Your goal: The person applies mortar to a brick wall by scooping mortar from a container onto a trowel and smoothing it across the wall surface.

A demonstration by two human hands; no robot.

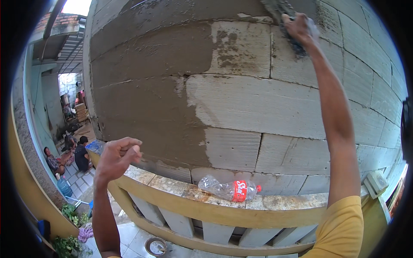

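Observation:
My right hand (300, 29) grips a cement-smeared trowel (277, 8) against the upper part of the block wall (258, 103), its fingers wrapped around the handle. Wet grey-brown plaster (146, 112) coats much of the wall's left side, while the right side shows bare pale blocks. My left hand (120, 157) is raised at the lower left in front of the plaster, fingers curled closed with nothing visible in them. Below the wall, a crushed clear plastic bottle (219, 188) with red cap and label lies on top of a yellow balustrade (167, 191).
Two people (81, 152) sit low on a tiled floor in the passage at left, beside a blue water jug (64, 188). A metal bowl (155, 246) rests on white tiles below the balustrade. Leafy plants (69, 213), a purple cloth (85, 233) and a post cap (375, 184) frame the sides.

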